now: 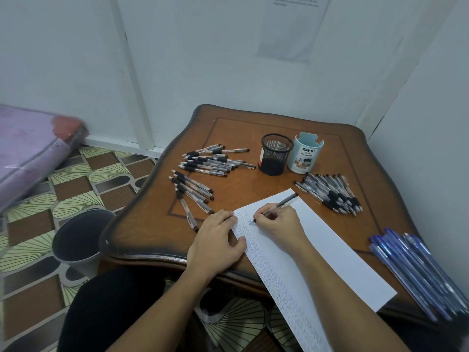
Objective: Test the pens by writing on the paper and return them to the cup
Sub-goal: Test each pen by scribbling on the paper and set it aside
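Head view: the right hand (279, 222) is gripping a pen (284, 202), tip touching the paper (330, 245) near its left edge, which the flat, relaxed left hand (215, 240) is pressing; the mesh cup (275, 154) is standing beyond bare wood.

brown wooden table (253, 130), far mesh cup (275, 154) beside blue desk organizer (305, 154), pen piles left (203, 171) and right (332, 194), paper (317, 245) near, blue pens (416, 270) near right
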`<state>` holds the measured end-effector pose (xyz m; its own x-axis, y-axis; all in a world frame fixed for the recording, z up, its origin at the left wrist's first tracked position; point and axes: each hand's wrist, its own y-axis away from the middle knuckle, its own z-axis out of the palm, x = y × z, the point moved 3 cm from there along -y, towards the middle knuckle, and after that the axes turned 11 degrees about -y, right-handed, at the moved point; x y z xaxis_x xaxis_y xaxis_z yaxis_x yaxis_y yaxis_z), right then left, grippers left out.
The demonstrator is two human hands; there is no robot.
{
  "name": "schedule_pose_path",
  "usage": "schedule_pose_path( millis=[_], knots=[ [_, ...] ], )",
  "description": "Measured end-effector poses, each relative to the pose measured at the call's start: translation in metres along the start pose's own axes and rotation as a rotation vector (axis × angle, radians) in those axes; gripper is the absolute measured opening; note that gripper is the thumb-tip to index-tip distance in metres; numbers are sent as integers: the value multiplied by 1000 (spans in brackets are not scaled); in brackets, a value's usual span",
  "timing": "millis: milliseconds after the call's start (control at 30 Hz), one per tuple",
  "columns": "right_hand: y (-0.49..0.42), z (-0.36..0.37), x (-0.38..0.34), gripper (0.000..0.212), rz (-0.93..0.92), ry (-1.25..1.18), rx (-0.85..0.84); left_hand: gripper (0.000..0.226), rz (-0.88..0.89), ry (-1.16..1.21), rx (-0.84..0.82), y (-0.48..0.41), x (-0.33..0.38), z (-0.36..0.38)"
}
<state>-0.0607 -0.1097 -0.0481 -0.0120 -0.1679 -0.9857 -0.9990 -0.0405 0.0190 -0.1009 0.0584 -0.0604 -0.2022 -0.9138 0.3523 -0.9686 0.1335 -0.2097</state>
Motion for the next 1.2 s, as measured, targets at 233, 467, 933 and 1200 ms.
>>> schedule_pose_path(
  millis=[233, 467, 933, 1200],
  knots=[
    [-1, -1, 1, 15, 17, -4, 4, 55, 3, -1, 7, 0, -1, 0],
    [-2, -3, 4, 14, 12, -18, 49, 60, 6, -4, -12, -1, -2, 1],
    [-1, -1, 4, 17, 19, 7, 10, 65, -2, 6, -22, 0, 0, 0],
    [-1, -2, 5, 14, 4, 8, 20, 56, 4, -3, -7, 0, -2, 2]
  ],
)
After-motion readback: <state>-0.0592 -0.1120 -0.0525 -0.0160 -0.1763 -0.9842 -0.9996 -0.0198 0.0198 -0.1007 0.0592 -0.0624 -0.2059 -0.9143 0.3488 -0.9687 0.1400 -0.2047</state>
